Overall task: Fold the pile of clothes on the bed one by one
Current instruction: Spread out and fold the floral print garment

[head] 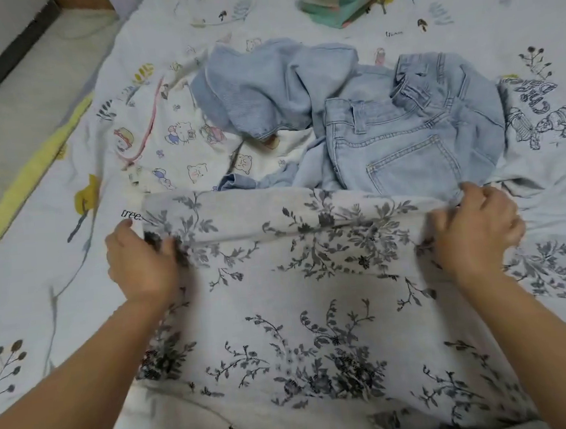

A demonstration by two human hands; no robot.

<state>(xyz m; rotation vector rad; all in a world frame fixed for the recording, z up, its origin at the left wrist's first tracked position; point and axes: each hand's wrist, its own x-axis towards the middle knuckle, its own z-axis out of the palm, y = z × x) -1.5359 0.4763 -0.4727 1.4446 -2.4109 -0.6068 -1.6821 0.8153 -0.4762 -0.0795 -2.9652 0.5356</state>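
Observation:
A white garment with a grey floral print (300, 280) lies spread on the bed in front of me. My left hand (139, 259) grips its left edge and my right hand (476, 229) grips its right edge, with a fold of fabric raised between them. Beyond it lies the pile: light-blue jeans (397, 137), a crumpled light-blue denim piece (258, 91), a white cartoon-print garment (181, 141) and a white garment with dark line drawings (545, 119).
A folded mint-green piece (336, 0) sits at the far side of the bed. The bedsheet (35, 267) is pale with leaf prints. The bed's left edge with a yellow strip (34, 173) runs diagonally, with floor beyond.

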